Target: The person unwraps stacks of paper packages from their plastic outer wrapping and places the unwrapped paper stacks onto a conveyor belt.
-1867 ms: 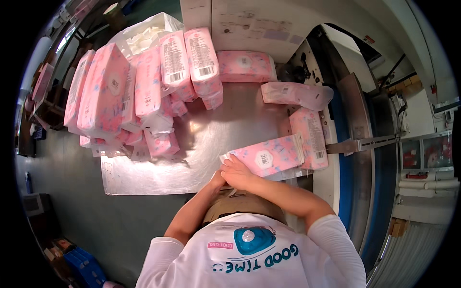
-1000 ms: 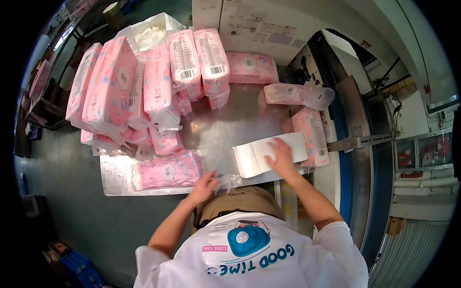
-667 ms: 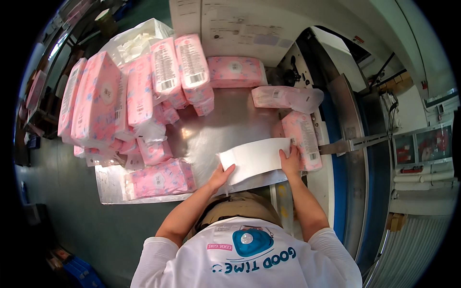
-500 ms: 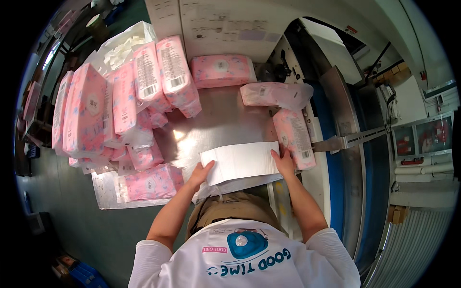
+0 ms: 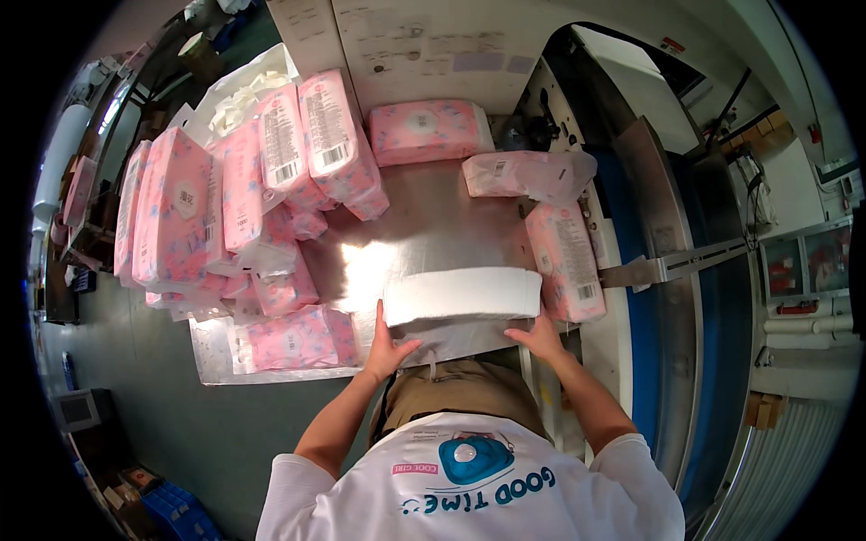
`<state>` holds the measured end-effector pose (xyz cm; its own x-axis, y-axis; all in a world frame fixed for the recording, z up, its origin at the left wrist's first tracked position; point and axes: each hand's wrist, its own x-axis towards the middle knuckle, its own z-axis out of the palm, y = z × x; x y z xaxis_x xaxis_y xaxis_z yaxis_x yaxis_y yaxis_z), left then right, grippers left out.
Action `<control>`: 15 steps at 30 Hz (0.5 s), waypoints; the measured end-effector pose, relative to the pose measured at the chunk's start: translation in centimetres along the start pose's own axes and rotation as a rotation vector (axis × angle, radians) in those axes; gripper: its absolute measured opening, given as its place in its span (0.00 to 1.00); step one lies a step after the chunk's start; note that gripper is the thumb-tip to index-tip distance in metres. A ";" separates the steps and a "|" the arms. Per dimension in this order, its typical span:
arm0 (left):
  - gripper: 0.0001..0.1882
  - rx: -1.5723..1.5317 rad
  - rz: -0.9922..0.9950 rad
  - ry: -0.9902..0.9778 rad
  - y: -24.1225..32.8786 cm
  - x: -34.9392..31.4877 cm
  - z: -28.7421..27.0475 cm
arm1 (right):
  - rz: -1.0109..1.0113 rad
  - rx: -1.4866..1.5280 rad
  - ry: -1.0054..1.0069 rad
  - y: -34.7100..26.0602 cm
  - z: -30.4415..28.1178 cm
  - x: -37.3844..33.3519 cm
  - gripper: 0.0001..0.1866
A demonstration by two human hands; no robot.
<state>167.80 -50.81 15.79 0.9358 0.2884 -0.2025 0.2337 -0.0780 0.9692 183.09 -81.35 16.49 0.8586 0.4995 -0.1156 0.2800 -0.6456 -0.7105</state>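
Note:
A white stack of soft paper tissues (image 5: pixel 462 296) lies across the front part of the metal tabletop (image 5: pixel 419 216), its long side toward me. At its left end is my left hand (image 5: pixel 388 350), fingers stretched forward along the end and thumb spread away from the paper. My right hand (image 5: pixel 541 341) is at the other end in much the same pose, its thumb pointing inward below the near edge. Both hands are open. The fingertips are partly hidden at the stack's ends, so how firmly they touch cannot be seen.
Pink tissue packs (image 5: pixel 176 212) are piled on the left, beside a white bag of paper scraps (image 5: pixel 248 104). A pink pack (image 5: pixel 428 131) lies at the back; a partly wrapped pack (image 5: pixel 523 174) and an upright pack (image 5: pixel 564 261) sit right, near a machine's metal arm (image 5: pixel 672 264).
The tissue stack has gone from tilted, with its broad face showing, to lying lower and looking narrower. Both thumbs have come off it and spread toward me.

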 end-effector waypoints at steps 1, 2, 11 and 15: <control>0.59 0.001 -0.005 0.011 -0.1 -0.4 0.0 | 0.012 0.072 0.005 0.2 0.1 0.0 0.52; 0.59 0.092 -0.007 0.045 -1.1 -0.4 -0.2 | 0.026 0.145 0.012 0.5 0.3 0.2 0.52; 0.61 -0.254 -0.059 0.051 -0.8 3.0 0.8 | 0.094 0.238 0.017 -0.9 0.2 2.8 0.48; 0.59 -0.032 0.203 0.027 -2.3 6.3 -0.3 | 0.120 0.444 -0.105 -3.5 2.2 5.2 0.48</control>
<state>173.04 -48.50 12.35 0.9553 0.2956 0.0007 0.0323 -0.1067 0.9938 185.66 -75.23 16.84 0.8190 0.5069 -0.2689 -0.0493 -0.4047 -0.9131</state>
